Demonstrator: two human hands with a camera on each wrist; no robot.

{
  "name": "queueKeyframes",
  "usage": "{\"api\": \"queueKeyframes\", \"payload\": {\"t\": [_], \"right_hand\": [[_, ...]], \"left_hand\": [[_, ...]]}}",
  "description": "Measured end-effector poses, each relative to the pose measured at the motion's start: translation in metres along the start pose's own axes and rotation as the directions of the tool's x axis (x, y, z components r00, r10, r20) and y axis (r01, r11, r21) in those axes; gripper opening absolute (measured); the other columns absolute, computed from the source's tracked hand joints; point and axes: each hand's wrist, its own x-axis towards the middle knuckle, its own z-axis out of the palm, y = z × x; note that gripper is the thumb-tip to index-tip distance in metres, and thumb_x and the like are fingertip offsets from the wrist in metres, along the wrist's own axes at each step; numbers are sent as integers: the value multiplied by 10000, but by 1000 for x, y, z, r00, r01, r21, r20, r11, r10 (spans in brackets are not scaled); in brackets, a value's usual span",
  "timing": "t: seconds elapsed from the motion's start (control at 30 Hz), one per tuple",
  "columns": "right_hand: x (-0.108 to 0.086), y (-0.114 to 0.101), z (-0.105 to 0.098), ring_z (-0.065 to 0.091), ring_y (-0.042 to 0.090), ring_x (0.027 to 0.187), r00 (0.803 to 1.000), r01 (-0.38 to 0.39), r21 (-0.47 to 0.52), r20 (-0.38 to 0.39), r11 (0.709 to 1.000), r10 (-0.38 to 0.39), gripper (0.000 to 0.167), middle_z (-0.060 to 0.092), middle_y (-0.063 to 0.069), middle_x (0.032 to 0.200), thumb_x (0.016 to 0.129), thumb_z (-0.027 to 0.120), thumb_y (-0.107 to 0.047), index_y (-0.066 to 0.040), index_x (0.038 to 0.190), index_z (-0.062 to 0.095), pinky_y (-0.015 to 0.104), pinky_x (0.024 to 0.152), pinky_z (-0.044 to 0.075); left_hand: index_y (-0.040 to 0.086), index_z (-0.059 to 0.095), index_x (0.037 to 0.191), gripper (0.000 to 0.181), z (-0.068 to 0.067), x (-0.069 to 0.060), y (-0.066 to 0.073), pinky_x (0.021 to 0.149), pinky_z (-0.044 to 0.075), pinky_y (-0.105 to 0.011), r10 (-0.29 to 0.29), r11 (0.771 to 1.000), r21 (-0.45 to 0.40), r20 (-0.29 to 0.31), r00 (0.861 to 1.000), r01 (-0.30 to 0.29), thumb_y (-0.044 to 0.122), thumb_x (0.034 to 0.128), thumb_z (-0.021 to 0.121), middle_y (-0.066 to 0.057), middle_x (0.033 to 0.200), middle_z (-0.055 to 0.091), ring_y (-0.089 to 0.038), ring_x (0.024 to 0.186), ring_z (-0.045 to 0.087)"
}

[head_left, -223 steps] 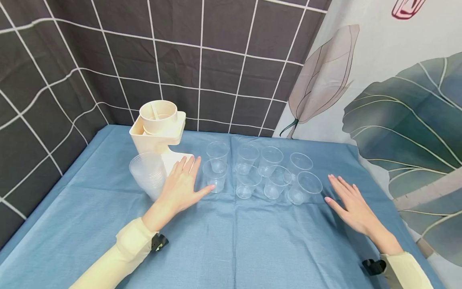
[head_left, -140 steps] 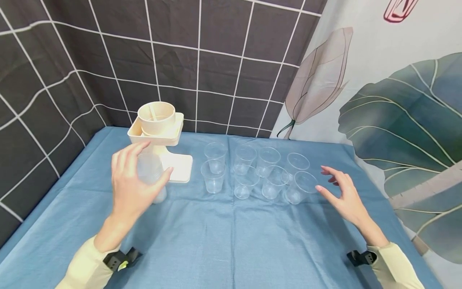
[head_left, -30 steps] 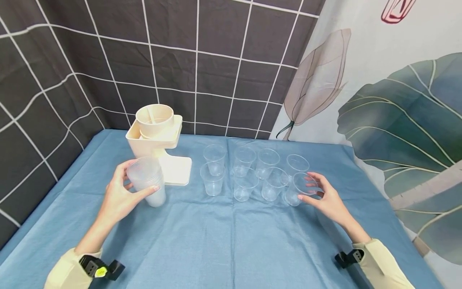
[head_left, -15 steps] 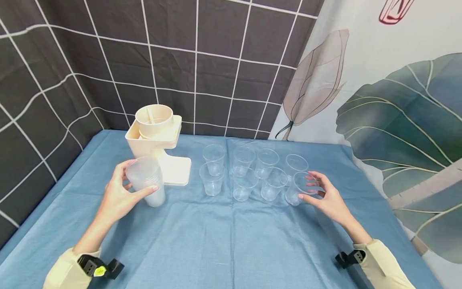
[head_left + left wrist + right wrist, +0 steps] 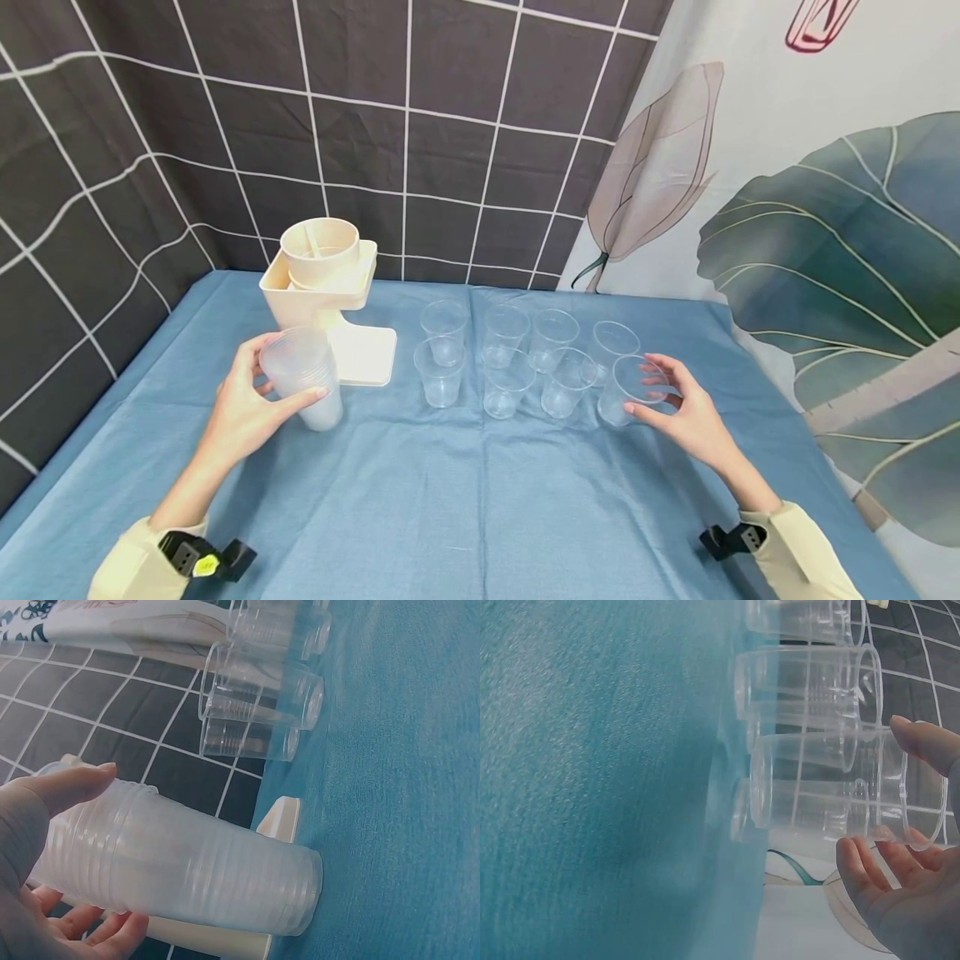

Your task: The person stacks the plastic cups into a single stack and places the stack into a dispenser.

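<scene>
Left hand clamped on cup stack, nearside of cream stand; right hand clamped on end cup, well right of it. Table stretches nearside, back edge close behind; stack partly hides stand.

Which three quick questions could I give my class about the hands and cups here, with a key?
1. Multiple choice: how many cups does the left hand hold? A) none B) one C) several, nested together
2. True or false: the right hand grips the rightmost front cup.
3. Fill in: the cream stand is nearer the ____ hand.

Key:
1. C, a cup stack.
2. True.
3. Left.
</scene>
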Motion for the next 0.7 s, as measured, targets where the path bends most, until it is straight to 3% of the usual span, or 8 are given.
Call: {"api": "queueKeyframes", "payload": {"t": [0.17,0.5,0.7], "right_hand": [[0,-3,0,512,-51,1077,1000,20,-4,-17,1000,-20,757,536,24,1247,740,803,-25,-82,1394,428,71,806,463],[0,-10,-2,493,-76,1063,1000,2,-12,-24,1000,-3,749,532,126,1257,745,801,-33,-68,1395,429,34,800,430],[2,-12,-3,497,-72,1069,999,21,-26,-35,999,-22,750,534,-22,1225,734,806,-24,-77,1388,443,61,798,444]], "left_hand": [[30,303,1425,878,0,0,-1,966,421,-607,-2,1000,-2,3,1000,2,226,746,824,-227,1350,446,-340,1181,448],[34,300,1426,877,1,0,-2,974,415,-618,-6,1000,-5,6,1000,6,230,749,822,-234,1340,442,-353,1184,443],[36,300,1426,875,0,0,-1,978,411,-627,-11,1000,-6,9,1000,11,232,751,820,-234,1337,438,-360,1186,439]]}}
